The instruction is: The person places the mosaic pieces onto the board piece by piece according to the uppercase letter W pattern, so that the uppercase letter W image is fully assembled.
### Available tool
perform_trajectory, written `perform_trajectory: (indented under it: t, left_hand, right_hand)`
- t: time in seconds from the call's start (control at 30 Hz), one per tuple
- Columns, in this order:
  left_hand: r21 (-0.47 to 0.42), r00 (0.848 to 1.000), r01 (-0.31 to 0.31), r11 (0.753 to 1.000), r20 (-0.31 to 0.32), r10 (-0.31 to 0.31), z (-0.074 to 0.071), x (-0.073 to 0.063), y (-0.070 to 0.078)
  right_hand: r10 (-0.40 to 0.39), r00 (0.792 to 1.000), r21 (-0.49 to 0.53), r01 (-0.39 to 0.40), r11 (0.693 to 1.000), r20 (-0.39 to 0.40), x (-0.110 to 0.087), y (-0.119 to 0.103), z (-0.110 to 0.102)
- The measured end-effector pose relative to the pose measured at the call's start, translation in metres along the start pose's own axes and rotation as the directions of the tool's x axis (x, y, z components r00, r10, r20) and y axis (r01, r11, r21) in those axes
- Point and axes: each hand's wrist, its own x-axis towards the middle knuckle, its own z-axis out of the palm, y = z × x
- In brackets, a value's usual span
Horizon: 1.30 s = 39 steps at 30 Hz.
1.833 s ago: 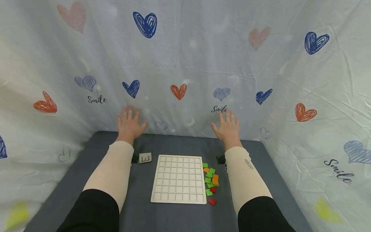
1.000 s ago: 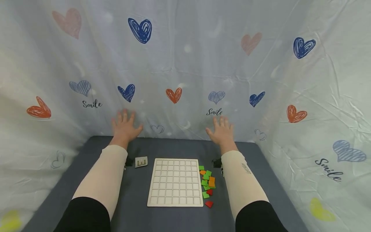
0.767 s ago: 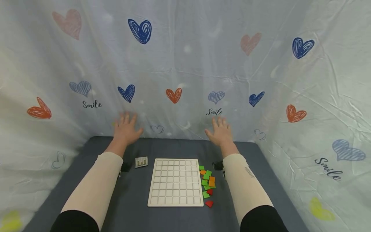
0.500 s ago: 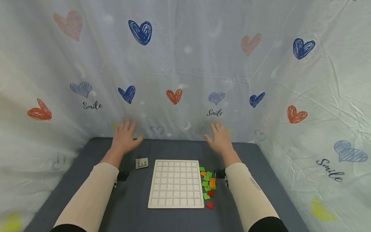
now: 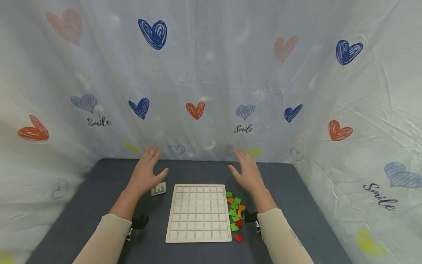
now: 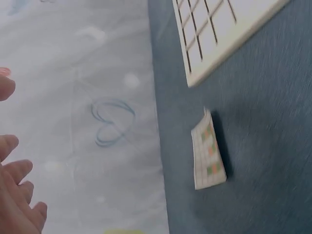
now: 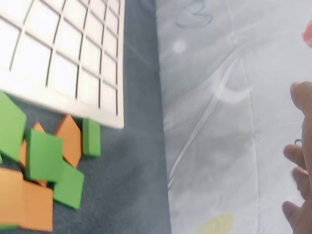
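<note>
My left hand [image 5: 146, 172] is held out over the far left of the table, fingers spread and nothing in them. Just below it in the head view lies a small card [image 5: 159, 189] with a grid and green and orange marks. My right hand [image 5: 248, 171] reaches out likewise on the right, thumb apart from the fingers, holding nothing. Between the forearms lies a pale grid board [image 5: 199, 213] with bare square cells. Along its right edge sits a loose pile of green tiles [image 7: 45, 155], orange tiles [image 7: 38, 205] and red pieces [image 5: 238, 238].
A grey table [image 5: 194, 253] carries everything. Behind and beside it hangs a white curtain [image 5: 217, 73] printed with hearts and the word Smile. A black wrist camera [image 5: 140, 222] is strapped at the left wrist, another camera [image 5: 249, 216] at the right.
Both hands have drawn back toward the body and lower, from in front of the curtain to over the table's far part. The board, card and tiles keep their places on the table.
</note>
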Motion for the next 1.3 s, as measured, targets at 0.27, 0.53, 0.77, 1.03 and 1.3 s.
perform_trajectory:
  t: [0.27, 0.53, 0.77, 1.03, 1.3]
  left_hand:
    - [-0.185, 1.0, 0.008, 0.983, -0.028, -0.013, 0.007, -0.032, 0.017]
    - [-0.265, 0.989, -0.027, 0.964, -0.147, -0.012, 0.033, -0.067, 0.02]
    - [-0.371, 0.992, -0.029, 0.928, -0.123, -0.018, 0.057, -0.088, 0.021]
    - [-0.562, 0.991, 0.125, 0.818, 0.102, -0.081, 0.071, -0.096, 0.013]
    - [-0.53, 0.972, 0.2, 0.824, 0.216, -0.096, 0.08, -0.103, 0.009]
  right_hand:
    - [0.071, 0.994, 0.138, -0.082, 0.987, 0.087, -0.027, -0.015, 0.001]
    - [0.108, 0.989, 0.218, -0.128, 0.968, 0.1, -0.051, -0.02, 0.006]
    - [0.142, 0.973, 0.312, -0.195, 0.93, 0.184, -0.057, -0.014, 0.013]
    - [0.254, 0.925, 0.299, -0.337, 0.893, 0.283, -0.062, -0.002, 0.029]
    - [0.293, 0.883, 0.202, -0.383, 0.902, 0.367, -0.062, 0.009, 0.051]
